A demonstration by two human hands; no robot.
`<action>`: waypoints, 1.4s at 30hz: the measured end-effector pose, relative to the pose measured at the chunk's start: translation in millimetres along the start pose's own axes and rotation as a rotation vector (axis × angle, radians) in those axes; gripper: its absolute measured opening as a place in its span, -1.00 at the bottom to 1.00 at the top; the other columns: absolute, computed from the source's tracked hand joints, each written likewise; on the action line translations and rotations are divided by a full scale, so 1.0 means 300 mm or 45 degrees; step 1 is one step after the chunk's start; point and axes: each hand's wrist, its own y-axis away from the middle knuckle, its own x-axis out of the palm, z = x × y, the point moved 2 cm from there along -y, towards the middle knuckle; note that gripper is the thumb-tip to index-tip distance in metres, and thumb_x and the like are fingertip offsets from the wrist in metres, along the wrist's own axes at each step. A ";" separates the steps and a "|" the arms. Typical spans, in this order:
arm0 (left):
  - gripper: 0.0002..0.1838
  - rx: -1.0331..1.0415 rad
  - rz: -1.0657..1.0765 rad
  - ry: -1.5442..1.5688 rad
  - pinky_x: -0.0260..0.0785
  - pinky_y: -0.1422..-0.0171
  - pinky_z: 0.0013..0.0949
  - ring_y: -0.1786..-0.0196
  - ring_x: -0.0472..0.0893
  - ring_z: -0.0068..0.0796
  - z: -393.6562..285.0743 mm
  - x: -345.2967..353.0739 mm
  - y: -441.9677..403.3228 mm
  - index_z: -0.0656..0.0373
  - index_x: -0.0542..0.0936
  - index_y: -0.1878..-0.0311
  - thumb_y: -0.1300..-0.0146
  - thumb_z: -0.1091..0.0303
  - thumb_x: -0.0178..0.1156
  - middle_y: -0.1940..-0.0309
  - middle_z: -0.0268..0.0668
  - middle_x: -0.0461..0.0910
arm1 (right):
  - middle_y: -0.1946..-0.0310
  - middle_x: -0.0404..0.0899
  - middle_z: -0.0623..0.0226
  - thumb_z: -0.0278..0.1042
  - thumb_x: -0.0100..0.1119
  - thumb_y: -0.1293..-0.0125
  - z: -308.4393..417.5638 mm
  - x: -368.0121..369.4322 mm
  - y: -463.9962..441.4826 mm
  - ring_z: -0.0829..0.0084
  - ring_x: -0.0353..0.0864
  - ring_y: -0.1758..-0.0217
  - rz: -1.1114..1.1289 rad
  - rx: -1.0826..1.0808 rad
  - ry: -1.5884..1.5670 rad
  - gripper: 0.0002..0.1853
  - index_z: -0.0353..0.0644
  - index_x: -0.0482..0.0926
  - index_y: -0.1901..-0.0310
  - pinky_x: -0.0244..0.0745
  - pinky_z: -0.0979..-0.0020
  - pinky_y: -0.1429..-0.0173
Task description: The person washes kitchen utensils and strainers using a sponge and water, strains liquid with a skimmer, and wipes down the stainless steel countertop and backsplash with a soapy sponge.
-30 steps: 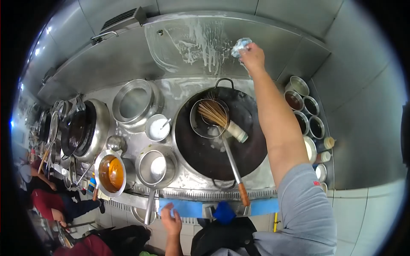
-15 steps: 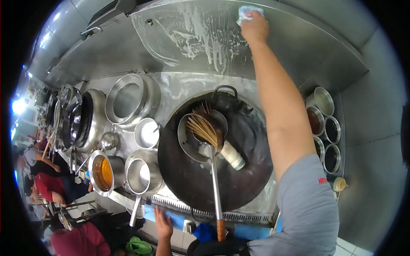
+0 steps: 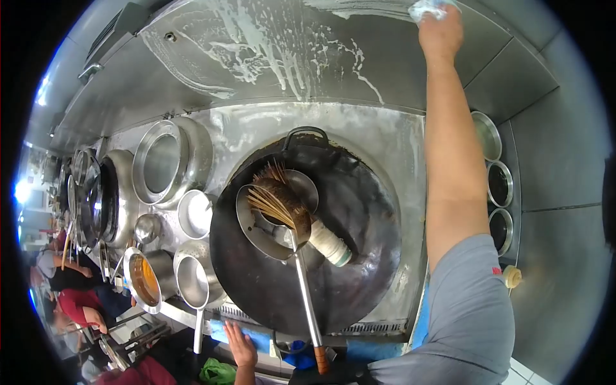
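Note:
My right hand (image 3: 441,33) is closed on a crumpled pale cloth (image 3: 431,8), pressed to the steel back wall (image 3: 391,51) near the top right. White foam (image 3: 276,51) streaks and drips down that wall to the left. My left hand (image 3: 240,345) rests with its fingers spread at the front edge of the stove, near the blue strip (image 3: 260,340), and holds nothing. Between them sits a large black wok (image 3: 346,289) holding a long-handled ladle (image 3: 305,298) and a bamboo brush (image 3: 330,242) with a wrapped handle.
Steel pots (image 3: 199,157) and a white bowl (image 3: 194,213) stand left of the wok, with a pot of orange liquid (image 3: 146,279) in front. Several round containers (image 3: 499,184) line the right side. Co-workers (image 3: 80,305) are at the far left.
My right hand has moved the cloth up and right along the wall, and a new foam streak shows beside it. The view has shifted; my left hand stays at the front edge.

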 end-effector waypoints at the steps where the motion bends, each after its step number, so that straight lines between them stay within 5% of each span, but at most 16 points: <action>1: -0.36 -0.002 0.002 -0.002 -0.16 -0.73 0.21 -0.67 -0.06 0.41 0.002 -0.007 0.007 0.39 0.19 -0.57 -0.52 0.31 -0.01 -0.65 0.26 -0.04 | -0.09 0.68 -0.05 -0.33 0.40 -0.18 -0.036 0.015 0.003 -0.07 0.65 -0.21 -0.039 0.072 -0.081 -0.62 -0.20 0.64 -0.04 0.50 0.07 -0.34; 4: -0.36 0.007 0.014 0.007 -0.18 -0.74 0.19 -0.68 -0.09 0.40 -0.011 0.000 -0.005 0.40 0.18 -0.58 -0.53 0.30 -0.02 -0.66 0.25 -0.04 | -0.05 0.69 -0.10 -0.30 0.42 -0.17 -0.136 0.163 0.169 -0.07 0.69 -0.14 -0.101 -0.126 0.219 -0.58 -0.28 0.60 -0.04 0.53 0.07 -0.28; 7: -0.36 -0.042 0.074 -0.008 -0.19 -0.74 0.18 -0.69 -0.11 0.39 -0.004 -0.008 -0.005 0.40 0.18 -0.58 -0.56 0.26 -0.05 -0.66 0.24 -0.05 | -0.02 0.70 -0.08 -0.35 0.39 -0.14 -0.120 0.103 0.126 -0.03 0.70 -0.11 0.040 0.013 0.276 -0.53 -0.30 0.57 -0.09 0.55 0.12 -0.23; 10: -0.34 0.006 0.071 -0.040 -0.20 -0.74 0.17 -0.70 -0.11 0.37 -0.002 -0.008 -0.011 0.39 0.16 -0.59 -0.53 0.28 -0.02 -0.67 0.22 -0.05 | -0.26 0.57 -0.16 -0.40 0.16 -0.41 0.077 -0.077 0.023 -0.04 0.53 -0.39 0.008 0.213 -0.060 -0.55 -0.36 0.51 -0.29 0.39 0.11 -0.48; 14: -0.32 -0.037 0.103 -0.048 -0.22 -0.75 0.15 -0.70 -0.13 0.34 -0.035 -0.033 -0.015 0.38 0.12 -0.62 -0.55 0.26 -0.04 -0.68 0.20 -0.07 | -0.03 0.69 -0.05 -0.44 0.29 -0.07 -0.261 0.044 0.090 0.03 0.69 -0.14 -0.145 -0.022 0.030 -0.43 -0.31 0.54 -0.19 0.54 0.18 -0.25; 17: -0.32 -0.108 0.156 -0.051 -0.25 -0.76 0.15 -0.71 -0.15 0.33 -0.039 -0.038 -0.019 0.37 0.13 -0.62 -0.55 0.24 -0.06 -0.68 0.19 -0.09 | -0.15 0.62 -0.19 -0.44 0.25 -0.13 -0.493 0.100 0.327 -0.16 0.62 -0.24 0.015 0.525 0.063 -0.40 -0.38 0.46 -0.26 0.50 0.10 -0.34; 20: -0.32 -0.111 0.138 -0.055 -0.26 -0.77 0.14 -0.71 -0.15 0.31 -0.019 -0.020 -0.016 0.36 0.13 -0.62 -0.55 0.21 -0.08 -0.69 0.17 -0.11 | -0.11 0.63 -0.18 -0.44 0.27 -0.09 -0.602 0.104 0.318 -0.11 0.65 -0.21 -0.029 0.750 -0.158 -0.40 -0.42 0.47 -0.23 0.51 0.12 -0.31; 22: -0.32 -0.127 0.149 -0.064 -0.26 -0.76 0.15 -0.72 -0.15 0.29 -0.021 -0.026 -0.009 0.35 0.12 -0.63 -0.56 0.19 -0.10 -0.69 0.15 -0.10 | -0.07 0.65 -0.18 -0.40 0.30 -0.10 -0.516 0.043 0.242 -0.10 0.66 -0.18 -0.007 0.355 0.119 -0.43 -0.47 0.48 -0.16 0.52 0.11 -0.28; 23: -0.32 -0.122 0.141 -0.064 -0.26 -0.76 0.15 -0.72 -0.15 0.29 -0.011 -0.019 -0.011 0.35 0.12 -0.63 -0.56 0.19 -0.10 -0.70 0.14 -0.10 | -0.01 0.67 -0.14 -0.37 0.36 -0.07 -0.445 0.003 0.225 -0.01 0.72 0.00 0.059 0.202 0.301 -0.46 -0.44 0.50 -0.09 0.59 0.16 -0.09; 26: -0.34 -0.097 0.097 -0.053 -0.23 -0.76 0.15 -0.71 -0.13 0.29 -0.026 -0.008 -0.031 0.30 0.13 -0.64 -0.60 0.16 -0.14 -0.70 0.13 -0.09 | 0.01 0.67 -0.14 -0.33 0.36 -0.09 -0.541 0.001 0.286 -0.01 0.71 0.03 -0.008 0.154 0.322 -0.46 -0.45 0.50 -0.08 0.58 0.16 -0.08; 30: -0.35 -0.111 0.074 -0.088 -0.21 -0.75 0.17 -0.71 -0.10 0.30 -0.039 -0.022 -0.021 0.27 0.12 -0.64 -0.64 0.09 -0.22 -0.69 0.13 -0.07 | 0.03 0.66 -0.03 -0.41 0.33 -0.16 -0.980 0.098 0.430 0.14 0.71 0.01 0.278 0.593 0.320 -0.54 -0.44 0.50 -0.07 0.62 0.17 -0.02; 33: -0.34 -0.110 0.072 -0.114 -0.21 -0.75 0.17 -0.71 -0.11 0.29 -0.016 0.005 -0.025 0.27 0.13 -0.64 -0.65 0.08 -0.23 -0.70 0.12 -0.09 | 0.05 0.66 0.00 -0.48 0.29 -0.21 -1.248 0.197 0.487 0.21 0.72 0.06 0.481 1.019 -0.108 -0.58 -0.44 0.51 -0.10 0.64 0.18 0.03; 36: -0.34 -0.155 0.102 -0.085 -0.21 -0.75 0.17 -0.71 -0.10 0.29 -0.034 -0.011 -0.034 0.27 0.13 -0.64 -0.64 0.08 -0.23 -0.70 0.12 -0.09 | 0.04 0.70 -0.14 -0.44 0.32 -0.15 -0.726 0.153 0.475 -0.01 0.72 -0.04 0.278 0.672 -0.346 -0.55 -0.46 0.55 -0.07 0.61 0.17 -0.15; 38: -0.34 -0.139 0.073 -0.078 -0.21 -0.75 0.17 -0.71 -0.10 0.29 -0.034 -0.004 -0.039 0.27 0.12 -0.65 -0.64 0.08 -0.22 -0.69 0.12 -0.08 | 0.12 0.70 0.01 -0.40 0.32 -0.25 -0.483 0.209 0.458 0.13 0.73 0.10 0.359 -0.052 0.098 -0.63 -0.36 0.58 -0.07 0.61 0.14 -0.03; 39: -0.34 -0.116 0.078 -0.077 -0.22 -0.75 0.17 -0.71 -0.10 0.29 -0.032 -0.007 -0.031 0.27 0.12 -0.65 -0.64 0.09 -0.22 -0.69 0.13 -0.08 | 0.13 0.72 0.01 -0.32 0.35 -0.25 -0.334 0.247 0.478 0.02 0.73 0.09 0.294 -0.260 0.132 -0.67 -0.28 0.62 0.00 0.59 0.11 -0.07; 42: -0.34 -0.090 0.060 -0.112 -0.22 -0.75 0.17 -0.71 -0.11 0.28 -0.008 0.017 -0.017 0.27 0.12 -0.65 -0.63 0.09 -0.22 -0.69 0.12 -0.08 | 0.06 0.75 -0.04 -0.19 0.35 -0.28 -0.206 0.362 0.551 -0.06 0.74 -0.03 0.754 -0.299 0.243 -0.68 -0.07 0.69 -0.03 0.59 0.09 -0.14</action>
